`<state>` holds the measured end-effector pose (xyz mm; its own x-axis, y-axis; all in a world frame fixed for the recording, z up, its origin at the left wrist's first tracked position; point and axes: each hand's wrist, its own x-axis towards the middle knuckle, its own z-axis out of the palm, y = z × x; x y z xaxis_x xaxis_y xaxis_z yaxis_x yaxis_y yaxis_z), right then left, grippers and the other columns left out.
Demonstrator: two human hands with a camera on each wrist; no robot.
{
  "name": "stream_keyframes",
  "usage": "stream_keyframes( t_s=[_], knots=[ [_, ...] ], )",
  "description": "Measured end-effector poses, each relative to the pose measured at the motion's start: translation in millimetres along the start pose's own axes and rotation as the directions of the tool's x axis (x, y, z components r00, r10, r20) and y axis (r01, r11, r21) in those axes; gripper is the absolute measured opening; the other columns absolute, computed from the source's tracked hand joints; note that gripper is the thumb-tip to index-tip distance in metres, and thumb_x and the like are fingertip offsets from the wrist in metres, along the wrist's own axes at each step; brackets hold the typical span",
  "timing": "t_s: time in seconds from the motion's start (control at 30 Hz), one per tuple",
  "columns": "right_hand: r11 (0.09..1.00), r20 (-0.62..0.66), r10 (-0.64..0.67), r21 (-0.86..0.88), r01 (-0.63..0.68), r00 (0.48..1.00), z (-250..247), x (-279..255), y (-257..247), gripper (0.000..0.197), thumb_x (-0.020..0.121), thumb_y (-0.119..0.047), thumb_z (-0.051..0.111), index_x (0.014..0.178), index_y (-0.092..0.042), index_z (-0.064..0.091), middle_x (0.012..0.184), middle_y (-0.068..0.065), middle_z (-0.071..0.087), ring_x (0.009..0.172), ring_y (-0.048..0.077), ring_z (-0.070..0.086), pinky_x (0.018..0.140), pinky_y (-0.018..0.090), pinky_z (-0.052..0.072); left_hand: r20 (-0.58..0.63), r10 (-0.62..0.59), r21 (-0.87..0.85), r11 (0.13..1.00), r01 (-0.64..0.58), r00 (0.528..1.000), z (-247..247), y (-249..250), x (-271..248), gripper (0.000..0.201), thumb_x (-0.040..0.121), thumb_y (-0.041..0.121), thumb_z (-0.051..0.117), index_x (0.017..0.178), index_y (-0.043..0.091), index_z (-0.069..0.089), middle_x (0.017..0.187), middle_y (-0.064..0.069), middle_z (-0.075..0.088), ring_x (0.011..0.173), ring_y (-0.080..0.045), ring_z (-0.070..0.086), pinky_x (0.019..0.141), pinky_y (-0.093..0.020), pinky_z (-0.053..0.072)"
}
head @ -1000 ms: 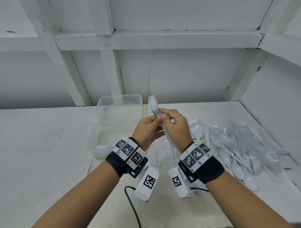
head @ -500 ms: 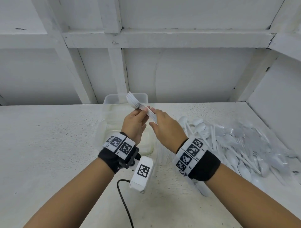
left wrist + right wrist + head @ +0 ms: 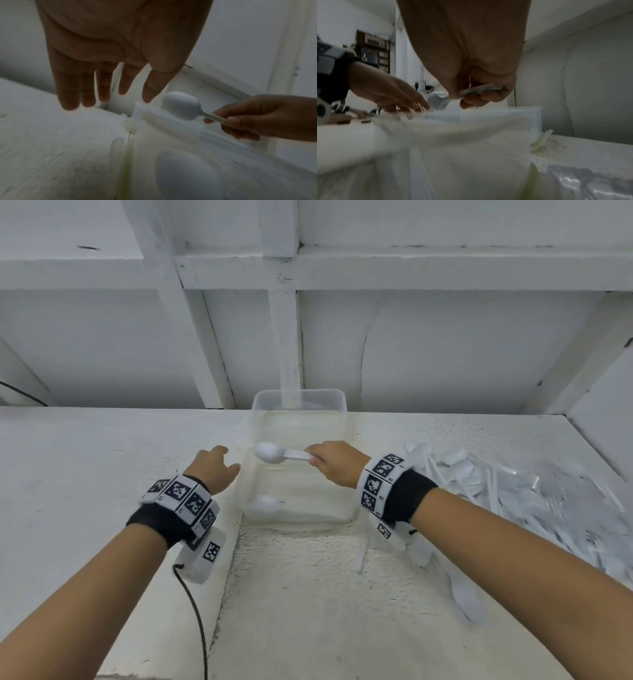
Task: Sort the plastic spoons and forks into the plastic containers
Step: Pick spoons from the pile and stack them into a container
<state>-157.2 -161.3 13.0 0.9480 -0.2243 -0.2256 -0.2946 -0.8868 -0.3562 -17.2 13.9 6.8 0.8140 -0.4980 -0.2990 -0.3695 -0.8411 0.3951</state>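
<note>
My right hand pinches the handle of a white plastic spoon, whose bowl points left above the near clear container. The left wrist view shows that spoon hovering over the container's rim, and the right wrist view shows its handle between thumb and fingers. My left hand is empty with relaxed fingers just left of the container, close to its left wall. Another white spoon lies inside at the front left. A second clear container stands right behind the first.
A heap of white spoons and forks in clear wrappers covers the table on the right. A loose spoon lies under my right forearm. A black cable hangs from my left wrist. White walls close off the back and right.
My hands, which held a stack of white cutlery together, have parted. The left hand let go and dropped beside the container. The right hand lowered over the near container with a spoon.
</note>
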Motion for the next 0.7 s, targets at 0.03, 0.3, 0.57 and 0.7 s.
stream_keyframes(
  t_s=[0.03,0.3,0.57,0.7],
  knots=[
    [1.000,0.041,-0.005,-0.018,0.006,0.999,4,5,0,0.030,0.101,-0.017,0.034,0.118,-0.002,0.053,0.103,0.017,0.059,0.091,0.030,0.054,0.077,0.036,0.040,0.035,-0.018,-0.007,1.000,0.019,0.999,1,-2,3,0.053,0.095,0.027,0.048,0.142,0.007,0.032,0.140,-0.018,0.043,0.124,-0.032,0.047,0.100,-0.040,0.042],
    [0.991,0.247,0.017,-0.131,0.016,0.969,13,15,-2,0.032,0.099,-0.018,0.041,0.128,-0.008,0.050,0.125,0.012,0.057,0.114,0.026,0.051,0.089,0.028,0.037,0.132,-0.033,-0.459,0.884,0.091,0.991,8,0,0,0.032,0.097,0.021,0.047,0.125,0.006,0.053,0.102,-0.012,0.061,0.081,-0.025,0.063,0.061,-0.035,0.057],
    [0.984,0.335,-0.004,-0.165,0.063,0.942,16,18,-1,0.037,0.093,-0.016,0.054,0.129,-0.010,0.054,0.120,0.008,0.062,0.107,0.023,0.056,0.085,0.026,0.040,0.125,-0.023,-0.484,0.871,0.081,0.992,11,0,2,0.032,0.096,0.011,0.046,0.127,0.004,0.049,0.106,-0.013,0.059,0.074,-0.022,0.062,0.048,-0.027,0.055],
    [0.998,0.355,-0.024,-0.049,0.045,0.935,19,17,2,0.045,0.090,-0.011,0.054,0.132,-0.024,0.051,0.115,0.005,0.063,0.090,0.012,0.049,0.071,0.020,0.039,0.117,-0.024,-0.486,0.870,0.078,0.993,13,-1,3,0.032,0.096,0.011,0.046,0.127,0.005,0.049,0.107,-0.014,0.060,0.078,-0.025,0.062,0.052,-0.030,0.057]
  ],
)
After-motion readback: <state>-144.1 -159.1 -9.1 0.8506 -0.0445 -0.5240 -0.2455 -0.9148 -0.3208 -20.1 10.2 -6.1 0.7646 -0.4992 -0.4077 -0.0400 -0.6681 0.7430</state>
